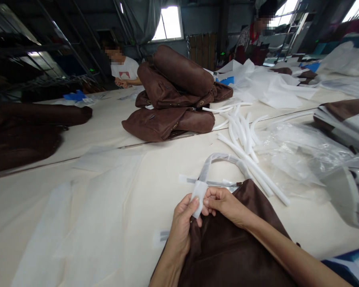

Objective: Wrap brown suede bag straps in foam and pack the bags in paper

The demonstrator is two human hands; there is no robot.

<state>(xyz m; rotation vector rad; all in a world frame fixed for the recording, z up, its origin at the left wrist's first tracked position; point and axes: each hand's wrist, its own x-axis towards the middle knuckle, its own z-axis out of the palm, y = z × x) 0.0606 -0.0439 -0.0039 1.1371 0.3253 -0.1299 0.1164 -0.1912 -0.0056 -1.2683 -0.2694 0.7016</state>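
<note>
At the near edge of the worktop point(143, 191), right under your chin, your two hands meet over the top of a brown bag point(227, 247). Going from the left: flat sheets of white fabric point(86, 207) lie spread on the worktop, well apart from your hands. Your left hand point(181, 227) comes next, fingers curled, thumb and forefinger pinching the lower part of a small white wrap point(199, 197) that stands almost upright, its long axis running away from you. Your right hand point(224, 205) sits just beside it, touching the same wrap from the right, fingers closed on its edge. So both hands are equally near the wrap; it lies between them, slightly toward the left one.

Just beyond your fingertips the bag's handle point(224, 159), already sheathed in clear film, arches up and away, its loop spanning left to right. The bag's body runs from the handle back toward you and to your right, under your right forearm.

Farther right, loose white tubes point(248, 151) lie scattered, most pointing away from you, then crumpled clear plastic point(302, 155). Behind, a pile of brown bags point(173, 95) rests mid-worktop.
</note>
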